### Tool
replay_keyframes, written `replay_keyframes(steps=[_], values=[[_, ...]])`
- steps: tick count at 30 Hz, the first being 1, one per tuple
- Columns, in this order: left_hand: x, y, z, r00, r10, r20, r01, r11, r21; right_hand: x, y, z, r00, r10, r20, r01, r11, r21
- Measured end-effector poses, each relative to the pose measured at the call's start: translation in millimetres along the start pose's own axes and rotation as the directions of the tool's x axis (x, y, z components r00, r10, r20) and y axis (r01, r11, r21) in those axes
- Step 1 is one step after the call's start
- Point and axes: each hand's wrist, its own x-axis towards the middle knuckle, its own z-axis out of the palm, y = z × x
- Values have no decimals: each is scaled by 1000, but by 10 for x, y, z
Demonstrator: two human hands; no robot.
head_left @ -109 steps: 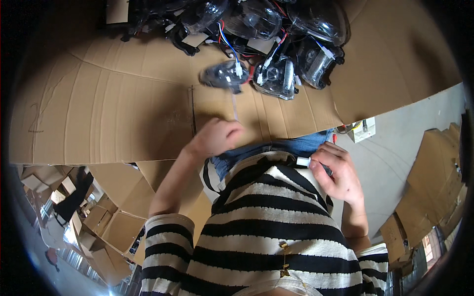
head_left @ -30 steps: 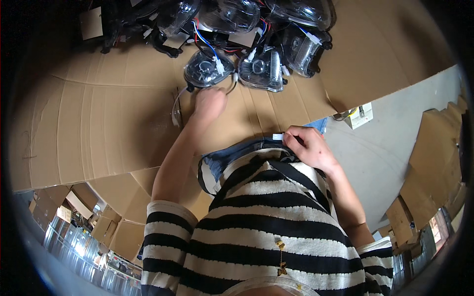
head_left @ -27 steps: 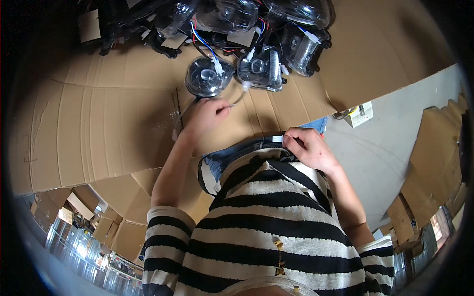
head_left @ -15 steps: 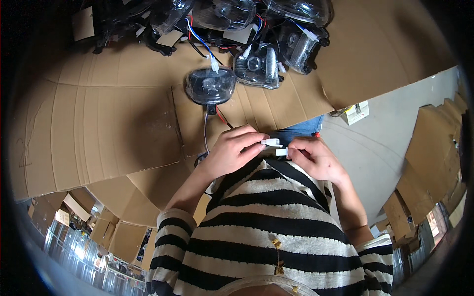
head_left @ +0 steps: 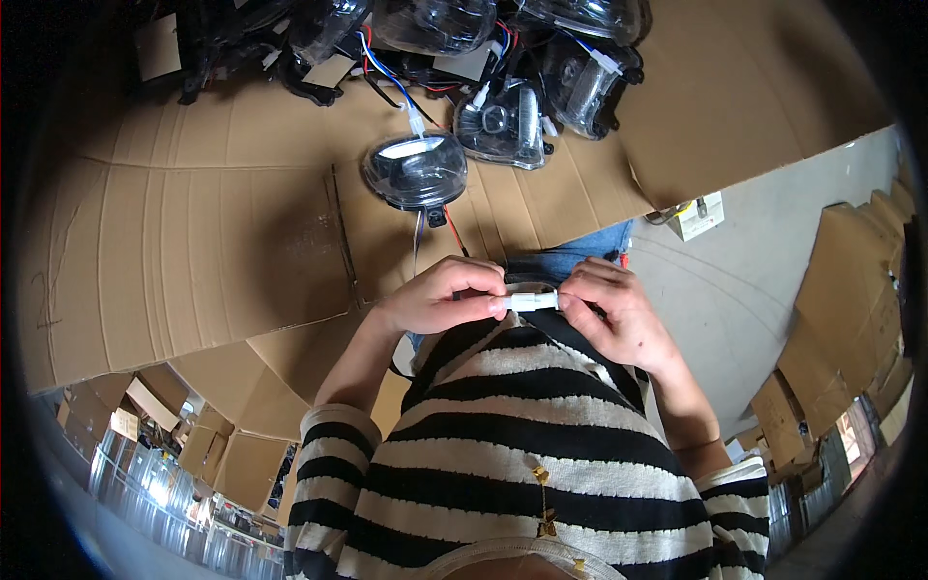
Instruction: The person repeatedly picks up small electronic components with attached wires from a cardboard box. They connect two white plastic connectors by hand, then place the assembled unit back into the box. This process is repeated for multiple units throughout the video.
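Observation:
In front of my waist, two white plastic wire connectors (head_left: 531, 302) meet end to end in one line. My left hand (head_left: 437, 296) pinches the left piece between thumb and fingers. The right piece is pinched in my right hand (head_left: 620, 311). Whether the two are fully locked together I cannot tell. Just beyond my left hand, a round black lamp (head_left: 416, 175) with a clear lens rests on the cardboard (head_left: 208, 242). Thin wires (head_left: 453, 230) run from it toward me, partly hidden by my left hand.
More clear-lensed lamps (head_left: 503, 126) crowd the far side of the cardboard, with red, blue and black wires (head_left: 382, 70) among them. A small white box (head_left: 698, 218) stands on the grey floor to the right. Cardboard pieces (head_left: 839, 319) stand at far right.
The two connectors were apart, one above the other; now they touch in line. My left hand has come down slightly. The near lamp has tilted, and its lens catches light.

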Motion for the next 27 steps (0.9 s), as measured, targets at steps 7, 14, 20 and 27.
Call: replay_keyframes(steps=[7, 14, 20, 27], values=[[-12, 106, 56, 997, -57, -59, 56, 998, -12, 11, -29, 33, 1000, -2, -16, 2, 1000, -27], [-1539, 620, 373, 328, 299, -896, -399, 904, 156, -46, 42, -146, 997, 51, -57, -47, 995, 85], [-2971, 1573, 500, -554, 625, -550, -161, 567, 808, -93, 33, -23, 988, 155, -8, -153, 983, 105], [-4642, 638, -226, -406, 777, -481, 895, 444, -39, -19, -84, -40, 988, 112, 108, -117, 993, 36]])
